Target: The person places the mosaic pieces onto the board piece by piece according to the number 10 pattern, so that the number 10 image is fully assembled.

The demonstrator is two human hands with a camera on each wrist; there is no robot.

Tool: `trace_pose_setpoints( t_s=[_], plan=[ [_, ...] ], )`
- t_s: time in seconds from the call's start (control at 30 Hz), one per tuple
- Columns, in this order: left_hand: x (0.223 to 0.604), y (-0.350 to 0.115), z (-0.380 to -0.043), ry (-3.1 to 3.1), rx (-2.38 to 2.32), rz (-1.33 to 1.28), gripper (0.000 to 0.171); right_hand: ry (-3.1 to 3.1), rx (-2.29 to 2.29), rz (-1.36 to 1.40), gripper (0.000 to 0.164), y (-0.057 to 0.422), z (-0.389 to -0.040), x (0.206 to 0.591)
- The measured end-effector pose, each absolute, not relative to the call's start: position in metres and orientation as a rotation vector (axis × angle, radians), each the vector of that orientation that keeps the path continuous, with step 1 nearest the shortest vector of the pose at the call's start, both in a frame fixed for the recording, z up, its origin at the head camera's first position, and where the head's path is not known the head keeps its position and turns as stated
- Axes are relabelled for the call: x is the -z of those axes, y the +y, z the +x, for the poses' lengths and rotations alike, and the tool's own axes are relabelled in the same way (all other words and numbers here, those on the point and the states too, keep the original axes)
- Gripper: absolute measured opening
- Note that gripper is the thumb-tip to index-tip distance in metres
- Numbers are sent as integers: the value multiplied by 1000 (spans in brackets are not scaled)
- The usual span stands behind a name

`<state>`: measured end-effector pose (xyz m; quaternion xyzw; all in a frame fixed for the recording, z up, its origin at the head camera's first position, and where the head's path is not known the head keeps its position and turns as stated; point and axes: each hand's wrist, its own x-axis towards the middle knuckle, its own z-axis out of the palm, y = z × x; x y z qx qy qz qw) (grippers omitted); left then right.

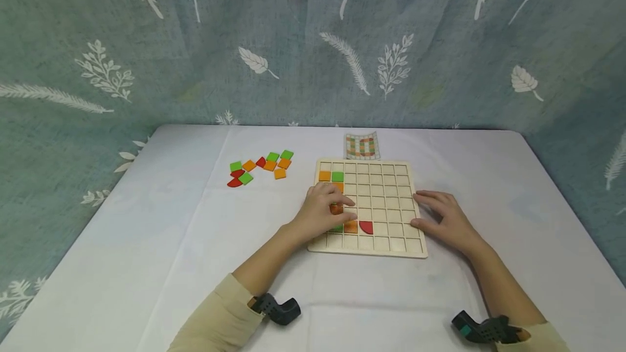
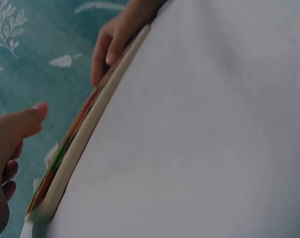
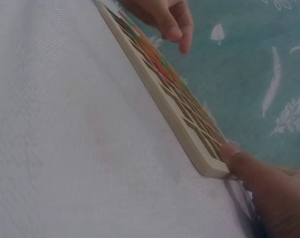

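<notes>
A wooden grid board [image 1: 393, 201] lies on the table with square tiles in its left columns: an orange tile [image 1: 325, 176], a green tile [image 1: 337, 176] and others partly hidden by my left hand. A red quarter-round tile [image 1: 366, 227] sits in a lower cell. Over the board's left part is my left hand [image 1: 318, 211], thumb and index finger apart with nothing seen between them. My right hand [image 1: 447, 220] rests at the board's right edge, its thumb [image 3: 244, 163] touching near the corner; the fingertips lie along the edge, spread apart.
Left of the board, several loose tiles lie in a group, among them an orange tile [image 1: 280, 174], a green tile [image 1: 245, 178] and a red tile [image 1: 235, 182]. Behind the board lies a printed pattern card [image 1: 362, 146]. A patterned cloth [image 1: 293, 69] hangs behind the white table [image 1: 195, 265].
</notes>
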<state>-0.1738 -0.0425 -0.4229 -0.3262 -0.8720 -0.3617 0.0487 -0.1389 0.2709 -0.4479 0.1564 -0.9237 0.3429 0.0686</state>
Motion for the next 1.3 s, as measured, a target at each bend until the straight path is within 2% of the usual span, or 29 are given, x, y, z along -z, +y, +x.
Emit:
trace_pose_setpoints(
  t_s=[0.4, 0.63, 0.87, 1.3],
  plan=[
    [426, -103, -185, -2711, 1143, -787, 26, -2790, -1005, 472, 60, 272, -139, 444],
    [421, -146, -185, -2768, 1103, -579, 28, -2784, -1038, 474, 60, 271, -138, 444],
    [427, -184, -194, -2711, 918, -547, 31, -2780, -1032, 476, 60, 269, -138, 447],
    [430, -226, -220, -2794, 827, -253, 39, -2795, -1034, 443, 60, 269, -136, 447]
  ],
)
